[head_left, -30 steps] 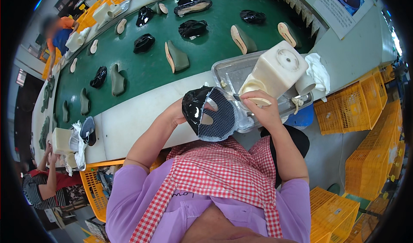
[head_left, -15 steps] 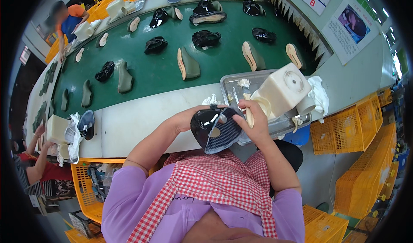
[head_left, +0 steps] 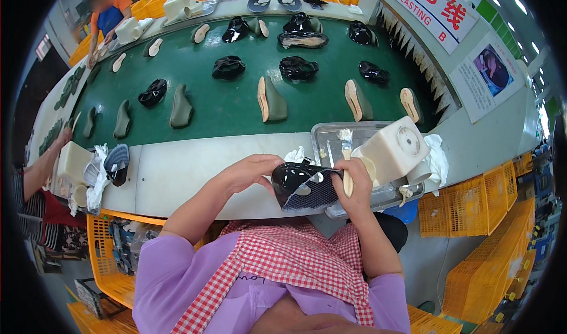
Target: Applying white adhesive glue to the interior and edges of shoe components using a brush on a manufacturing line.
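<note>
My left hand (head_left: 251,170) grips a black shoe upper (head_left: 304,186) by its edge, at the table's near edge. My right hand (head_left: 352,183) is closed around a brush (head_left: 346,157), bristles up over the metal tray (head_left: 331,136).

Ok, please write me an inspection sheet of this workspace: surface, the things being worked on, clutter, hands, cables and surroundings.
Surface: pale bench edge along a green conveyor belt.
Job's things: black shoe upper; brush, bristles up.
Clutter: metal tray, cream container, white rags.
Grips: left hand steadies the upper; right hand closed on the brush handle.
Cables: nothing seen.
Surroundings: shoe lasts and uppers on the belt, orange crates, other workers at the belt.
</note>
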### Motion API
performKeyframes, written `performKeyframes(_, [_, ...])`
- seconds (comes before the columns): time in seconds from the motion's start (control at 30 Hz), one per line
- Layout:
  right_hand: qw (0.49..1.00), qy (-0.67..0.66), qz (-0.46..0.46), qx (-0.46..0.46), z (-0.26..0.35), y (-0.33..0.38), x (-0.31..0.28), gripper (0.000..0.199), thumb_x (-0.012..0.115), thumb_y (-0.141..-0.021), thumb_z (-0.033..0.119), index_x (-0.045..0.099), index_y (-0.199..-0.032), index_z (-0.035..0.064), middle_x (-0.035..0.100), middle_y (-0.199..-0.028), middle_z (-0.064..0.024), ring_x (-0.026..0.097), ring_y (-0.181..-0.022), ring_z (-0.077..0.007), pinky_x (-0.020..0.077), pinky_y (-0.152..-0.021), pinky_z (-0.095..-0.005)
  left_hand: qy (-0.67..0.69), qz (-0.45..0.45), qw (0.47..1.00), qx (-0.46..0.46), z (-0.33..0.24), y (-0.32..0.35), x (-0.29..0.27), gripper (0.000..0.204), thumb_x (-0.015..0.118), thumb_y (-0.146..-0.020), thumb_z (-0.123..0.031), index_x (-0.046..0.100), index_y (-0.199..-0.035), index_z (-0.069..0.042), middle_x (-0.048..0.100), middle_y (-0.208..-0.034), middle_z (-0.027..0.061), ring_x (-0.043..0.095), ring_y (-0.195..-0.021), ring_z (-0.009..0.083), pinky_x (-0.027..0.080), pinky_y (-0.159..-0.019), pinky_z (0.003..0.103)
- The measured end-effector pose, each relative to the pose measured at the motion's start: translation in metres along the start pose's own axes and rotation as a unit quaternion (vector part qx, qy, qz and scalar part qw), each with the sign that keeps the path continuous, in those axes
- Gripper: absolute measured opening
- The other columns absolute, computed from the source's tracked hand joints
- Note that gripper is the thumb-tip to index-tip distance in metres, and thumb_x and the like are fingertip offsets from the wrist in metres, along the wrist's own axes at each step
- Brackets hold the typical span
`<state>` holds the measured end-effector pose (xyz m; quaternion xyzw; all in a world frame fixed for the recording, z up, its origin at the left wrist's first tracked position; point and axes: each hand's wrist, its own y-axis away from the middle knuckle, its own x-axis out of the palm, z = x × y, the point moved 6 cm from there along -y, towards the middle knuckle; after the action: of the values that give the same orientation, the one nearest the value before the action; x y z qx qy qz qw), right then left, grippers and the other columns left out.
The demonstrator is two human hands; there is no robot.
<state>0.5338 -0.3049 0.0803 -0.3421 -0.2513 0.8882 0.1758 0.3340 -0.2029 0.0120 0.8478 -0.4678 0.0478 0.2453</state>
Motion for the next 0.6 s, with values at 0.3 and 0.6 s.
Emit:
performKeyframes(0.3, [1.0, 0.014, 0.007, -0.003, 0.014, -0.008, 0.009, 0.023, 0.066, -0.073, -0.006, 0.059, -0.093, 0.0024, 0.059, -0.092, -0.0146, 0.06, -0.083, -0.0312, 0.0477, -0.074, -0.0355, -0.01, 0.025, 0.998, 0.058, -0.011, 0.022, -0.011, 0.016, 0.064, -0.087, -0.013, 0.066, -0.095, 0.001, 0.057, -0.072, 0.0, 0.049, -0.059, 0.0073, 0.039, -0.053, 0.022])
performKeyframes(0.6, [0.982, -0.128, -0.039, 0.134, -0.011, -0.002, 0.032, 0.009, 0.063, -0.087, 0.004, 0.063, -0.095, 0.0, 0.064, -0.091, -0.0158, 0.066, -0.079, -0.0277, 0.0499, -0.071, -0.0317, 0.157, -0.128, 0.972, 0.119, -0.033, 0.085, -0.102, 0.01, 0.064, -0.087, -0.013, 0.063, -0.085, -0.003, 0.061, -0.072, 0.0023, 0.058, -0.056, 0.0097, 0.044, -0.046, 0.023])
